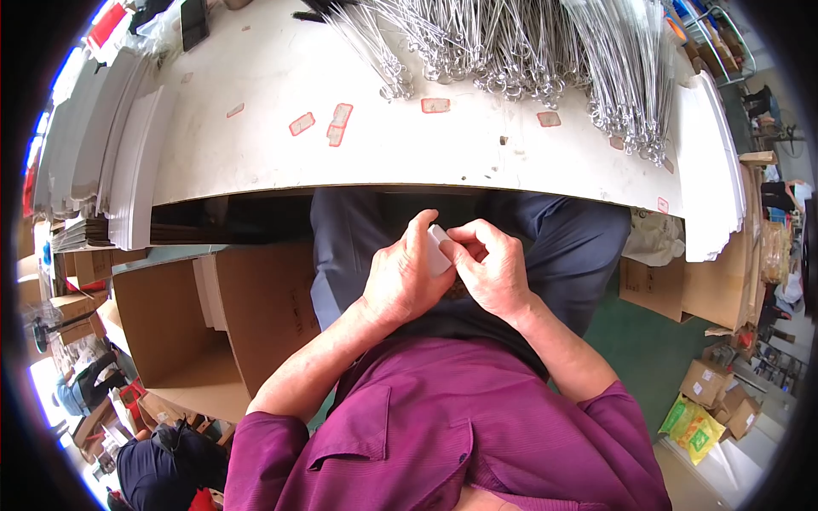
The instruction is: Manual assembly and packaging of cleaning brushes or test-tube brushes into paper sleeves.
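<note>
Currently a small white piece, seemingly folded card or paper, sits between both hands, held over the lap just below the near edge of the counter. It rests on nothing; it is carried wholly by the hands.

Left hand: fingers closed around the piece from the left, thumb up along its side. Right hand: fingers curled, tips pinching the piece's right edge. Both hands touch it and nearly touch each other. Which fold or face is being worked cannot be told; the hands cover most of it.

Progress, as a judgement: one piece is in hand and mid-handling, not yet set down. No finished pieces are identifiable in the lap or on the counter's near edge, so the count done cannot be read.

On the counter, along the far edge: a broad heap of wire loops with twisted eyelet ends, running from the middle to the far right corner, apparently untouched. Red-edged labels are stuck on the middle of the top. White card stacks stand off the left edge and more at the right edge. An open carton stands on the floor to the left, below the counter.
</note>
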A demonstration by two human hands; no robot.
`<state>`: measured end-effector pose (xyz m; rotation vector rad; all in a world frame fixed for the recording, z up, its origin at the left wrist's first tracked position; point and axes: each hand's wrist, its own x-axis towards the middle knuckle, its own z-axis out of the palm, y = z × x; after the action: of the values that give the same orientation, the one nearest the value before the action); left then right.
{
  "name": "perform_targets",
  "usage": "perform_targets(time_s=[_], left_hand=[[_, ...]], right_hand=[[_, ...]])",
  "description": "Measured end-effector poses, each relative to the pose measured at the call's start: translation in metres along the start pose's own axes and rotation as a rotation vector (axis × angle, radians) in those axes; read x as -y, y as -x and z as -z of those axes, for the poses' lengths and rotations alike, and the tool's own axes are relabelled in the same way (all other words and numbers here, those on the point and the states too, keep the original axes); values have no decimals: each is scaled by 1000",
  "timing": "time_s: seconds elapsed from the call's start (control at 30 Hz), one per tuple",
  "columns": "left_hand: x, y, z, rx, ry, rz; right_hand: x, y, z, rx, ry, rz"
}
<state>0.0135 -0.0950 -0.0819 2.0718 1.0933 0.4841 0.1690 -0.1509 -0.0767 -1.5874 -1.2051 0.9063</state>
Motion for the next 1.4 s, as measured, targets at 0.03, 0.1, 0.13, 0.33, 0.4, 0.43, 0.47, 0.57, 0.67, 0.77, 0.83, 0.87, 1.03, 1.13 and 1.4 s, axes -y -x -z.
perform_targets(time_s=[0.03, 0.1, 0.13, 0.33, 0.4, 0.43, 0.47, 0.57, 0.67, 0.77, 0.83, 0.87, 1.03, 1.13, 1.4], left_hand=[[-1, 0, 1, -3, 3, 10], [-1, 1, -1, -48, -30, -25], [-1, 2, -2, -93, -64, -62], [0, 6, -5, 24, -99, 39], [0, 6, -4, 23, -88, 36], [0, 5, -4, 20, -79, 31], [1, 6, -5, 21, -79, 33], [4, 8, -5, -11, -81, -7], [2, 8, -3, 23, -70, -3], [1, 8, -3, 27, -84, 7], [1, 9, -2, 11, -54, 3], [1, 9, -2, 10, -55, 5], [-1, 9, 0, -18, -42, -11], [4, 13, -5, 5, -68, 6], [6, 15, -6, 10, -57, 7]], right_hand=[[-1, 0, -2, -16, 38, 20], [-3, 0, -2, -26, -43, -6], [-4, -1, -1, -39, -124, -31], [-2, -11, 17, 121, -353, -384], [0, -12, 16, 114, -326, -376], [1, -12, 16, 105, -333, -375], [1, -12, 16, 96, -341, -374], [0, -12, 16, 98, -378, -412], [1, -9, 14, 82, -288, -400], [-7, 0, 2, -63, -107, -99], [0, 1, 1, -67, -20, -41], [-4, 2, -1, -85, 8, 45], [-3, 4, -1, -71, -182, -121], [-5, -7, 7, 52, -196, -253], [1, -7, 10, 114, -24, -159]])
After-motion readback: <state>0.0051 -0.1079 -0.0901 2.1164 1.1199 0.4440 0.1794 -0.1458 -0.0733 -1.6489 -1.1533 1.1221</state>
